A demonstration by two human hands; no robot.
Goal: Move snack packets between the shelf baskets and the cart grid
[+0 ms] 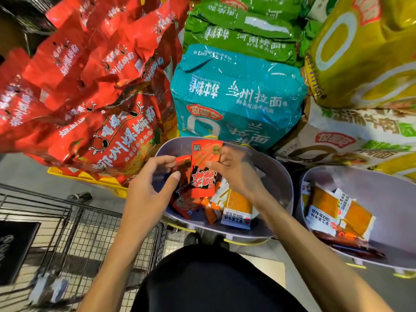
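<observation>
My right hand pinches a red snack packet upright over the middle grey basket. Just left of it, my left hand hovers with fingers loosely curled, its fingertips at a second darker red packet; whether it grips that packet I cannot tell. Inside the basket lie several red and orange packets. A second grey basket at the right holds more orange packets. The wire cart grid stands at the lower left.
Large red noodle bags hang over the shelf at the left, with teal, green and yellow bags stacked behind the baskets. A yellow crate edge sits under the red bags. A black item lies in the cart.
</observation>
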